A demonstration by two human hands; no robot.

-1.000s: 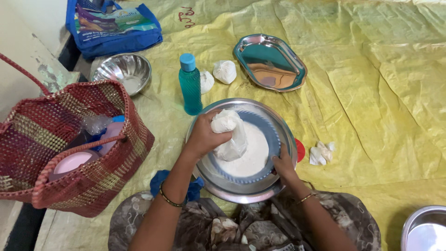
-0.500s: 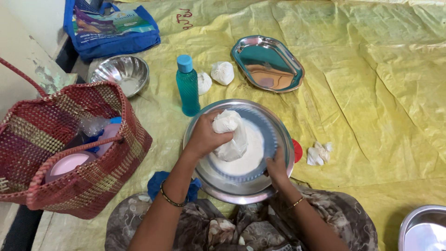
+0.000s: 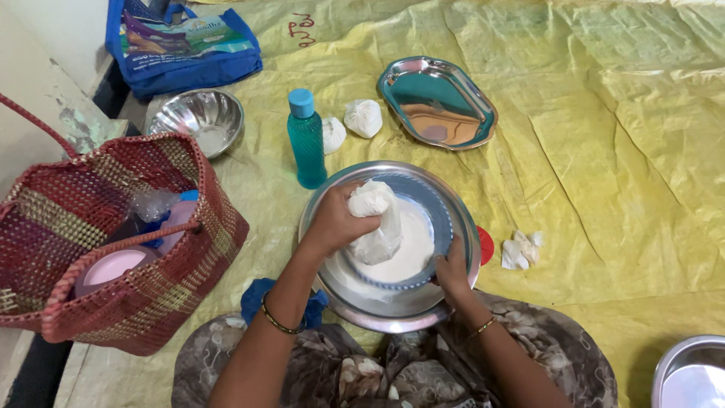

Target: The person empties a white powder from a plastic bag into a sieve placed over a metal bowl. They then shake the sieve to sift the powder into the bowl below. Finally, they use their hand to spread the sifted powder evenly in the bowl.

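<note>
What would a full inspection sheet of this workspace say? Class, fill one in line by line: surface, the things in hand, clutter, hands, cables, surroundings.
Surface: creased yellow sheet spread on the floor.
Things in hand: white cloth bundle held over white liquid in a blue sieve, which sits in a steel basin.
Clutter: teal bottle, two small white bundles, steel tray, steel bowl, crumpled white scrap, red lid partly hidden behind the basin.
Hands: left hand grips the bundle; right hand holds the sieve's rim.
Cables: nothing seen.
Surroundings: woven red basket with pink containers, blue bag, another steel vessel at the lower right corner.
</note>
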